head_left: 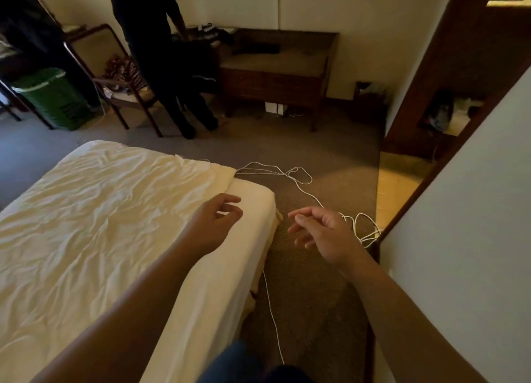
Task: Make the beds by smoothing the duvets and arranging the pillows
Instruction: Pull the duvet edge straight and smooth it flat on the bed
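- Your left hand (214,224) hovers over the bed's near corner, fingers loosely curled, holding nothing; your right hand (321,233) hangs relaxed and empty over the brown carpet (316,296).
- The rumpled cream duvet (94,224) covers the mattress but stops short of the corner; smoothing remains, and no pillows show.
- A thin white cord (287,176) trails across the narrow aisle beside the grey wall (459,239): step carefully.

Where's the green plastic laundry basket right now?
In the head view, the green plastic laundry basket stands on the floor at the far left, beyond the bed, beside the wooden chair.
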A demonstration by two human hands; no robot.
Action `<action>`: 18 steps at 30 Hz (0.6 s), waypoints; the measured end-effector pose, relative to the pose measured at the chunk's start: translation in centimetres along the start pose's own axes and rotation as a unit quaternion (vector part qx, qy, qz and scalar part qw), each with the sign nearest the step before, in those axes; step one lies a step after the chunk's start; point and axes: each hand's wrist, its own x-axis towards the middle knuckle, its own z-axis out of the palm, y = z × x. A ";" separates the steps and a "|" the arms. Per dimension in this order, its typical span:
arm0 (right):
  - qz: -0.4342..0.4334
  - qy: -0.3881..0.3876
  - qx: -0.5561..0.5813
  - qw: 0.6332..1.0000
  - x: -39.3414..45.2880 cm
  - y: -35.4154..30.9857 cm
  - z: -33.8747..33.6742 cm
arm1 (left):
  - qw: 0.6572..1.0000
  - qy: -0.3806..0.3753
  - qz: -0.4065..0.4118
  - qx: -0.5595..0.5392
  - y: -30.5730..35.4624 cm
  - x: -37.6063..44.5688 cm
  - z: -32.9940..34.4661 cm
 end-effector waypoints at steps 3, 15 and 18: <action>0.022 0.007 0.018 1.000 4.1 1.0 -1.7 | 1.000 -0.013 -0.001 0.017 1.1 4.4 1.4; 0.083 0.011 0.020 0.996 26.3 -1.2 -8.7 | 0.992 -0.124 -0.005 0.034 2.8 28.8 5.4; 0.084 0.016 0.051 0.995 31.8 -2.9 -10.3 | 0.991 -0.130 -0.009 0.002 4.1 35.6 5.5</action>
